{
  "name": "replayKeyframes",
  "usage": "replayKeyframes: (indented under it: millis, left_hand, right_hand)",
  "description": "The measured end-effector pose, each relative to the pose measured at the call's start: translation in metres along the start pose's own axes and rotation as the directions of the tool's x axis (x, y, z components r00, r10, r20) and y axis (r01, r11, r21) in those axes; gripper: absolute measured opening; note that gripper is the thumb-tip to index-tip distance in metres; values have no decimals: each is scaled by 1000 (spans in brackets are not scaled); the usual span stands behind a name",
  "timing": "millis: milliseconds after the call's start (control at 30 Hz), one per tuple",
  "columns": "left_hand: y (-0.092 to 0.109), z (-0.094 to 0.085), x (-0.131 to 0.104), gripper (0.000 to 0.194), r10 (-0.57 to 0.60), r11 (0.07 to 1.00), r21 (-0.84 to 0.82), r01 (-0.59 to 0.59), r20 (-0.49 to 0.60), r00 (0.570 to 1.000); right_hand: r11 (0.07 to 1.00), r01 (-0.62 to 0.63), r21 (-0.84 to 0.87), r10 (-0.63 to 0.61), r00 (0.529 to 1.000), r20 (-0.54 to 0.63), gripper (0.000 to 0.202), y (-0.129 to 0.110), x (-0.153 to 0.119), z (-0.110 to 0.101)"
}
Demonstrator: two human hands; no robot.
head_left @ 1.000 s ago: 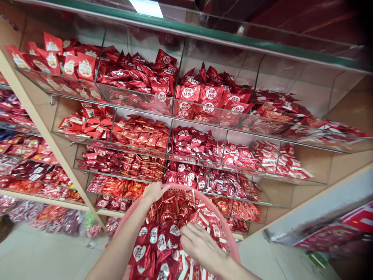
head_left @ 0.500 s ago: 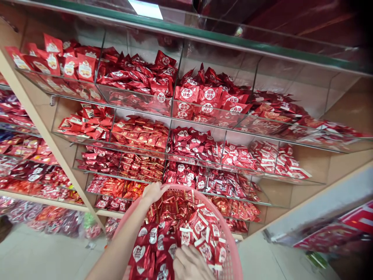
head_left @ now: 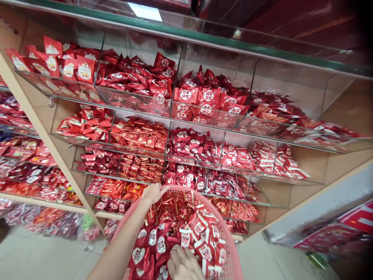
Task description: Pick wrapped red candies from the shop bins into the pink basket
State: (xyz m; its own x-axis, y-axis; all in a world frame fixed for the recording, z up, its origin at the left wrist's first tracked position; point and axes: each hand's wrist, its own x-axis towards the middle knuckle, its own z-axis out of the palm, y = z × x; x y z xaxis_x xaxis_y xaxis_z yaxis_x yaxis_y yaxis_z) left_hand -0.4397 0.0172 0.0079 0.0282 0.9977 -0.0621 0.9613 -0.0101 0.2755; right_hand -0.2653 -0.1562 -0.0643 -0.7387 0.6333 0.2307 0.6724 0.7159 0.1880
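Observation:
A pink plastic basket [head_left: 232, 249] full of small wrapped packets is in front of me at the bottom of the view. My left hand [head_left: 152, 194] is closed on its far rim. Inside, my right hand [head_left: 185, 263] rests on the packets with its fingers curled and pressed together; the fingertips are hidden, so what they hold does not show. Just left of them lie dark red packets [head_left: 139, 254] with white hearts. Red-and-white packets [head_left: 205, 251] fill the right side, and shiny red-gold packets [head_left: 171, 208] lie at the far side.
Beyond the basket stands a wooden rack with glass-fronted shelves [head_left: 140, 105] of red packets [head_left: 185, 95]. A second rack [head_left: 29, 175] is on the left, with bagged goods [head_left: 49, 221] beneath it. Pale tiles cover the floor [head_left: 259, 260]. Red printed packages [head_left: 344, 229] lie at right.
My right hand has shifted a little to the left among the packets, toward the dark red ones. My left hand stays on the basket's rim.

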Motion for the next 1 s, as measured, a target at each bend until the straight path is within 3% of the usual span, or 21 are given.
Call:
replayKeyframes:
  millis: [167, 267, 367, 433, 533, 633, 800, 1000]
  left_hand:
    - [0, 0, -1, 69, -11, 1000, 1, 11, 6, 1000]
    - [0, 1, 0, 68, -8, 1000, 6, 8, -1, 1000]
    - [0, 1, -1, 69, -2, 1000, 2, 2, -10, 1000]
    - [0, 1, -1, 70, 3, 1000, -1, -3, -12, 1000]
    - [0, 0, -2, 71, -3, 1000, -5, 3, -14, 1000]
    - [0, -1, -2, 72, -6, 1000, -7, 6, -4, 1000]
    - [-1, 0, -3, 74, 5, 1000, -2, -5, -18, 1000]
    - [-1, 0, -2, 72, 4, 1000, -2, -4, -14, 1000]
  right_hand:
    - [1000, 0, 17, -1, 1000, 28, 22, -1, 3, 6]
    - [1000, 7, 27, -8, 1000, 3, 18, 8, 8, -12]
    - [998, -31, 46, 32, 999, -35, 33, 34, 25, -57]
    - [982, -165, 97, 168, 985, -29, 27, 61, 43, -99]
    - [933, -334, 137, 348, 933, -97, 18, 111, 73, -159]
    - [889, -448, 97, 458, 868, -190, 18, 160, 96, -195]
    - [770, -630, -101, 615, 774, -148, 19, 212, 123, -199]
    - [720, -658, -220, 672, 740, -13, 21, 226, 140, -186]
